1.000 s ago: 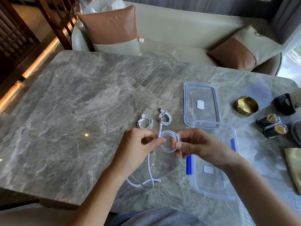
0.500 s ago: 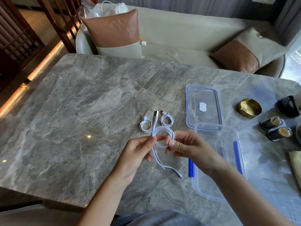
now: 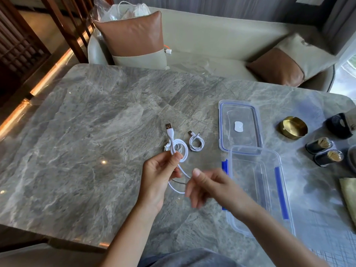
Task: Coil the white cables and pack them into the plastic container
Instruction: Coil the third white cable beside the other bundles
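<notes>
Pinching a white cable [image 3: 183, 151] between thumb and fingertips, the left hand [image 3: 158, 176] holds it over the bench [image 3: 96, 132], towards the near edge. Above the pinch the cable forms one round loop, and its USB plug [image 3: 169, 126] points away from the person. Below the pinch the loose tail sags in a curve and runs across to the right hand [image 3: 213, 187]. That hand is blurred, with the thumb raised and the fingers loosely bent. The tail reaches its fingers, but whether they grip it cannot be told. A small coil [image 3: 196, 143] of white cable lies flat on the bench just right of the held loop, with both its plugs on the far side. At the loop's left edge another small plug peeks out, and what it belongs to is unclear. The container [image 3: 281, 191], clear plastic with blue clips, stands open on the bench just right of the hands. Its lid [image 3: 239, 112] lies flat beyond it, and the container's far rim overlaps the lid's near edge. Further right stand a brass dish [image 3: 292, 127] and two dark jars [image 3: 319, 145], with a cloth [image 3: 349, 193] at the frame's edge. Beyond the bench is a sofa [image 3: 212, 35] with two cushions [image 3: 133, 33].
</notes>
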A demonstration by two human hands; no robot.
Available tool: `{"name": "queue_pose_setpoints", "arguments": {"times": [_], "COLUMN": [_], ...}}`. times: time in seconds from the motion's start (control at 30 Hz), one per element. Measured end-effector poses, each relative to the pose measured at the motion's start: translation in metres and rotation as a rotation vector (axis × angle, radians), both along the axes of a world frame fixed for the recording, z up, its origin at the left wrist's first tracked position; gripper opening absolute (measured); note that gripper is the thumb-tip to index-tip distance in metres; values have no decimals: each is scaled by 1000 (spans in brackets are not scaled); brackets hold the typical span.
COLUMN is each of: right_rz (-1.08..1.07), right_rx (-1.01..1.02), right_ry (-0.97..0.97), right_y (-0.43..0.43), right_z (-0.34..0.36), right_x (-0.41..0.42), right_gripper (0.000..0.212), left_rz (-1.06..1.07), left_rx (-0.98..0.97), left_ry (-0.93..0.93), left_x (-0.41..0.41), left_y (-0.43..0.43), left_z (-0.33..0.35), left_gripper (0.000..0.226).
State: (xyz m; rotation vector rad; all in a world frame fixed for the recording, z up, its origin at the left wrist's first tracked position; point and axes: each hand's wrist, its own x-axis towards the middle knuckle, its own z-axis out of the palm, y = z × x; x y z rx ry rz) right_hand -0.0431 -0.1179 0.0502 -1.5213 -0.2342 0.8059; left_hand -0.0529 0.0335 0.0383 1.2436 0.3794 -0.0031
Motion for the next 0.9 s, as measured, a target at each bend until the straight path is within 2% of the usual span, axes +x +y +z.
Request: {"name": "queue_pose_setpoints", "arguments": {"times": [0.03, 0.1, 0.23, 0.3, 0.4, 0.6, 0.73, 0.9], "right_rz": [46, -3, -355, -499, -541, -424, -174, 161], "right_rx": [-16, -28, 217, 273, 221, 63, -33, -54], "right_ry": [61, 155, 377, 336, 218, -2, -164, -117], "right_y": [3, 9, 18, 16, 10, 0, -9, -23], "right_z": [-4, -17, -29, -28, -23, -18, -14, -9], "right_x": [-7, -21, -34, -26, -14, 1, 14, 24], "right_gripper": [53, 57, 47, 44, 37, 27, 28, 16], "left_rz": [4, -3, -64, -95, -145, -231, -368, -589], "left_rx": [5, 10, -1, 0, 3, 49, 81, 83], "left_ry": [-9, -19, -36, -30, -7, 26, 49, 95], "left_x": [1, 1, -2, -4, -7, -7, -6, -6], "left_y": [-1, -3, -6, -3, 0, 5, 13, 17], "left_z": [0, 0, 1, -1, -3, -4, -2, 1], "left_gripper": [28, 34, 27, 23, 21, 15, 17, 17]}}
